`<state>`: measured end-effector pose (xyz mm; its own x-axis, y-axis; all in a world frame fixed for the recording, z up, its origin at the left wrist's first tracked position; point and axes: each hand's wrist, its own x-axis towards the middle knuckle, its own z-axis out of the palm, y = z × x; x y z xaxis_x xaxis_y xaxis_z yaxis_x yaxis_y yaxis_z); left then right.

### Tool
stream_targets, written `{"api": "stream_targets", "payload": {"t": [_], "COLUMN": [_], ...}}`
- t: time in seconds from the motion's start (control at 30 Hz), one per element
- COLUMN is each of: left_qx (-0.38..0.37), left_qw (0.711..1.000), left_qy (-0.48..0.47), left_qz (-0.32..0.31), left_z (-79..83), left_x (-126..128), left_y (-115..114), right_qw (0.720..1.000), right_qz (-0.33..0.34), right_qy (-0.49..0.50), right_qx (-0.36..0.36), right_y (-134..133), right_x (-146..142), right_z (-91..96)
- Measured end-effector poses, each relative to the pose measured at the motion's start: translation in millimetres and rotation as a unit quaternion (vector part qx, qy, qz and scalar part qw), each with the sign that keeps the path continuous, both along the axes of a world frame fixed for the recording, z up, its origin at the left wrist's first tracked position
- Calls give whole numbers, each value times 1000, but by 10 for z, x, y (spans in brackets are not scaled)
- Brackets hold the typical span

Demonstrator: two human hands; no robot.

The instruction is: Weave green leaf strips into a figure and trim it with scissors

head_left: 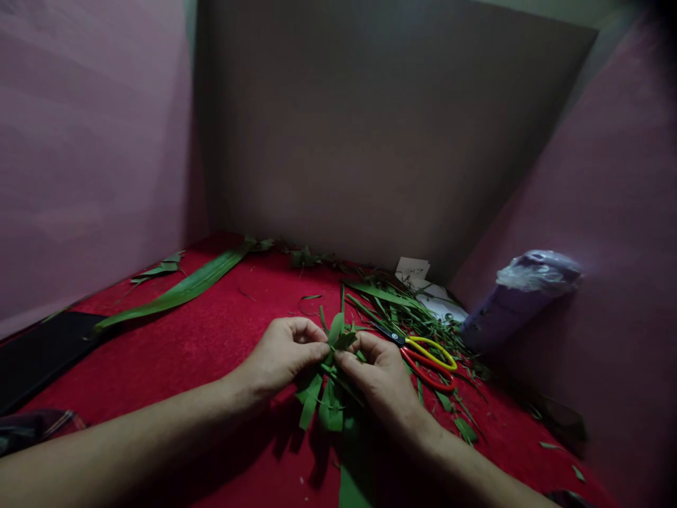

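Between my two hands is a bunch of folded green leaf strips (pixel 331 406), its loops and cut ends hanging below the fingers. My left hand (pixel 283 353) pinches it from the left with thumb and forefinger. From the other side my right hand (pixel 378 367) pinches the same bunch, thumb close to the left fingertips. A pair of scissors (pixel 423 356) with one yellow and one red handle lies just right of my right hand. Below the bunch, a broad green leaf (pixel 355 469) runs toward the bottom edge. The exact spot where the fingertips meet is partly hidden.
A long green leaf (pixel 190 286) stretches across the red cloth (pixel 206 346) at left, one end on a black flat object (pixel 50 353). Leaf scraps (pixel 391 300) and white paper pieces (pixel 441 303) lie behind the scissors. A purple plastic-wrapped roll (pixel 508 310) leans at right.
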<state>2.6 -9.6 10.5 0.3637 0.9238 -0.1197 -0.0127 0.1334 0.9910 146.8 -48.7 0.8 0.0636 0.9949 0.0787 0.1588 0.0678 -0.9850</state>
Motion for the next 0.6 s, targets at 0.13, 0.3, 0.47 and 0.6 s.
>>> {"api": "stream_targets", "payload": {"t": [0.13, 0.3, 0.47, 0.6], "left_qx": [-7, -17, -35, -59], "left_qw": [1000, 1000, 999, 998], "left_qy": [5, 4, -18, -32], "left_qz": [6, 19, 5, -19], "left_z": [-6, 6, 14, -3], "left_x": [8, 17, -3, -11], "left_y": [12, 15, 19, 38], "right_qw": [1000, 999, 998, 996], "right_qz": [12, 20, 26, 37], "right_qy": [3, 25, 44, 71], "right_qx": [-8, -8, -29, -43], "right_y": [7, 22, 40, 49], "right_x": [4, 10, 26, 40], "right_z": [-13, -16, 16, 24]}}
